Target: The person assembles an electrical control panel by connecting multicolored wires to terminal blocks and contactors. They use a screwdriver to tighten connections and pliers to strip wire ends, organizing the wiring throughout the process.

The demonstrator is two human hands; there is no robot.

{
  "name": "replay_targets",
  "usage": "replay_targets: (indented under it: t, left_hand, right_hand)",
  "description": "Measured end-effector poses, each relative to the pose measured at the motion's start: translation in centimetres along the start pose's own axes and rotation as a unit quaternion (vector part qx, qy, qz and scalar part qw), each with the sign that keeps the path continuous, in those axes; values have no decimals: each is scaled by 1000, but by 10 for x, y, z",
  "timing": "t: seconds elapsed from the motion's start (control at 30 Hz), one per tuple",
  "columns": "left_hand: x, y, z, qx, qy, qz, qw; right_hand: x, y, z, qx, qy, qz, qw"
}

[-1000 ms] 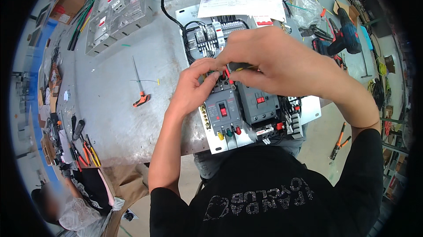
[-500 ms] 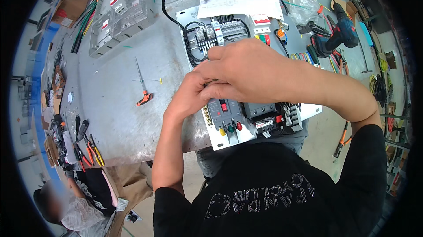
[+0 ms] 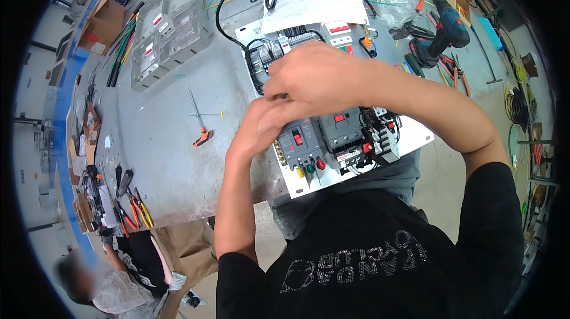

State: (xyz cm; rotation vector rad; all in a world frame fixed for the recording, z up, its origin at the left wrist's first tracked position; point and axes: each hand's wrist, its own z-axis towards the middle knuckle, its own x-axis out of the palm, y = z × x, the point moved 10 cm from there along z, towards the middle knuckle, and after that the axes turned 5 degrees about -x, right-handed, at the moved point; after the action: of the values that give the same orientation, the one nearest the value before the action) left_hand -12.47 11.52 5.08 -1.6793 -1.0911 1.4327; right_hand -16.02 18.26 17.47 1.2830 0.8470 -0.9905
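Observation:
A white mounting plate (image 3: 323, 183) carrying electrical parts lies at the table's front edge. My left hand (image 3: 261, 124) is closed near the plate's left side, its fingers meeting those of my right hand (image 3: 314, 78). The right hand arches over the middle of the plate with fingers curled. Whatever they pinch is hidden beneath them. Just below sits a grey circuit breaker (image 3: 300, 147) with a red toggle and yellow, green and red terminal caps. To its right are a second dark grey breaker (image 3: 344, 132) and a wired contactor block (image 3: 385, 144). Above the hands, black wires (image 3: 252, 61) run beside a terminal strip.
An orange-handled T-shaped driver (image 3: 203, 137) lies left of the plate. Grey clear-lidded boxes (image 3: 169, 34) stand far left. Paper sheets (image 3: 314, 7) overlap the plate's far end. A cordless drill (image 3: 442, 37) and pliers (image 3: 457, 72) lie right. A co-worker (image 3: 113, 280) is at lower left.
The view has shifted slightly. My hands remain together over the plate, with the right one turned a little, and more of the second breaker shows below it.

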Motion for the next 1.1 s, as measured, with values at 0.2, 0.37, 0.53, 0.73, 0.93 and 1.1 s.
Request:
replay_targets:
  t: [0.2, 0.37, 0.53, 0.73, 0.93, 1.1]
  left_hand:
    - [2, -9, 1, 32, 5, 8, 999]
    - [3, 4, -3, -18, 6, -61, 998]
    - [1, 7, -5, -9, 5, -48, 999]
    - [11, 4, 0, 108, -36, -134, 984]
    - [19, 8, -5, 78, -50, -150, 984]
    - [12, 13, -10, 85, -109, -63, 988]
  right_hand:
    - [3, -9, -16, 93, -48, 125, 987]
    - [17, -22, -14, 118, -127, 309, 935]
    - [17, -13, -6, 117, -49, 209, 970]
    - [-8, -6, -6, -22, -144, 29, 989]
    - [-15, 15, -2, -224, -81, -48, 970]
    - [-37, -7, 14, -185, -226, -33, 956]
